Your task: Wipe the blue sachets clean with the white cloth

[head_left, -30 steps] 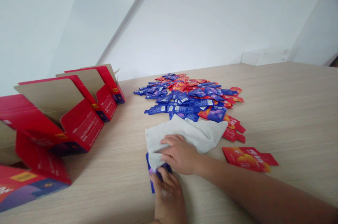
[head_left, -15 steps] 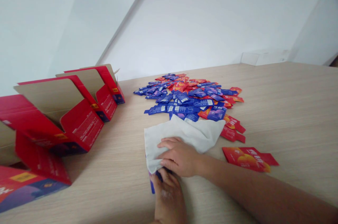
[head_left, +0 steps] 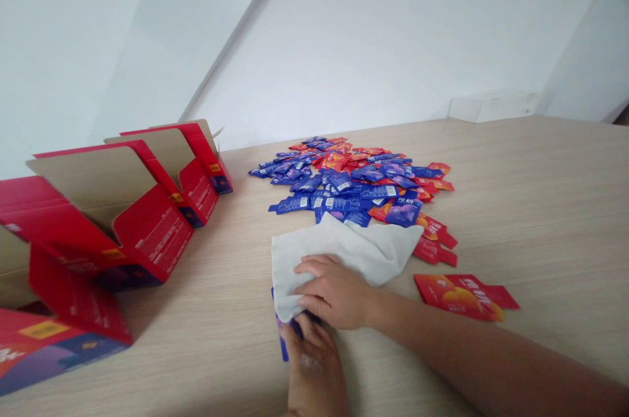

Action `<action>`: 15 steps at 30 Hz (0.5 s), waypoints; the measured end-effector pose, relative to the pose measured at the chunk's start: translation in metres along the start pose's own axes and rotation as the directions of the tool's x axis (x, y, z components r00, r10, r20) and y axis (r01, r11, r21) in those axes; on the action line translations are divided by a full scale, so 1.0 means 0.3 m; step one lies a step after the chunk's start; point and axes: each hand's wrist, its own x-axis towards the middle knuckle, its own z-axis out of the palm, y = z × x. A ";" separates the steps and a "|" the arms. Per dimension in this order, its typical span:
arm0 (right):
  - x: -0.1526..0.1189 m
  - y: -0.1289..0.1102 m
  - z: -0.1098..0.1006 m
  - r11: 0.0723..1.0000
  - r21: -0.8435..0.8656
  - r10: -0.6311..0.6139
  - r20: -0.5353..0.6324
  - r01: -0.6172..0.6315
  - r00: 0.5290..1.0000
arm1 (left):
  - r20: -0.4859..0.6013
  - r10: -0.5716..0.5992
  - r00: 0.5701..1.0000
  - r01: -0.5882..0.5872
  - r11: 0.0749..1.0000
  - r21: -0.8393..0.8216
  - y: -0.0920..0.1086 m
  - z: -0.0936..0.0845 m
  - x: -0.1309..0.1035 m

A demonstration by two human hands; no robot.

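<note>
Under a white cloth (head_left: 304,246) lies a mostly hidden blue packet (head_left: 284,348); only strips of it show past the cloth's left and lower edges. My right hand (head_left: 334,292) rests palm down on the cloth, fingers spread and stretched to the left. Close below it, my left hand (head_left: 314,361) holds the packet's near end against the table with bent fingers and thumb. Some of its fingertips are hidden by the cloth and the right hand. A red-orange packet (head_left: 459,297) lies flat to the right, above my right forearm.
Beyond the cloth spreads a heap of blue packets (head_left: 339,182) and red packets (head_left: 337,160), touching its far edge. Several open red cardboard boxes, such as one box (head_left: 152,233), stand in a row at the left. A white box (head_left: 466,109) sits by the wall.
The cloth has slid slightly to the right, so more of the blue packet's left edge shows. Both hands have hardly moved.
</note>
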 end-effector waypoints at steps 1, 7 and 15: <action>-0.001 0.000 -0.001 1.000 0.005 -0.022 0.005 0.022 1.000 | -0.003 0.001 1.000 -0.002 1.000 -0.027 0.000 0.000 0.001; 0.001 -0.002 0.003 1.000 -0.001 0.025 -0.011 -0.025 1.000 | 0.006 -0.002 1.000 0.002 0.994 -0.110 0.005 0.019 0.000; 0.007 0.000 0.008 0.992 -0.026 0.120 -0.040 -0.121 0.992 | 0.030 0.001 1.000 0.002 0.995 -0.104 0.009 0.030 -0.006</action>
